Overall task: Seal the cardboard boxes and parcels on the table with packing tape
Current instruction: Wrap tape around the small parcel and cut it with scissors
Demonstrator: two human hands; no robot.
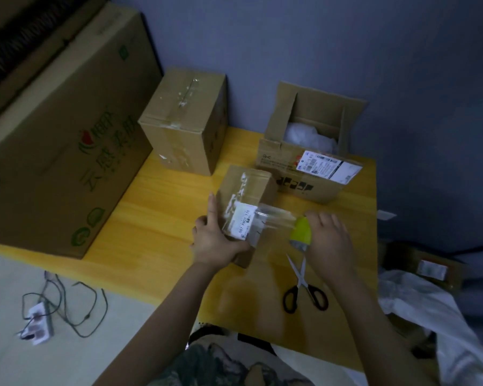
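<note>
A small cardboard box (255, 188) with a white label lies in the middle of the yellow table (156, 218). My left hand (216, 238) holds its near left corner, index finger straight along the side. My right hand (328, 238) grips a yellow-green tape dispenser (301, 232) just right of the box. A strip of clear tape (276, 217) stretches from the dispenser to the box top. A taped box (184, 118) stands at the back left. An open box (313, 151) with white filling and a shipping label sits at the back right.
Black-handled scissors (304, 288) lie on the table near my right forearm. A large printed carton (59, 135) fills the left side. A power strip with cables (39, 321) lies on the floor at left. White plastic (435, 316) and another box (430, 268) sit off the table's right.
</note>
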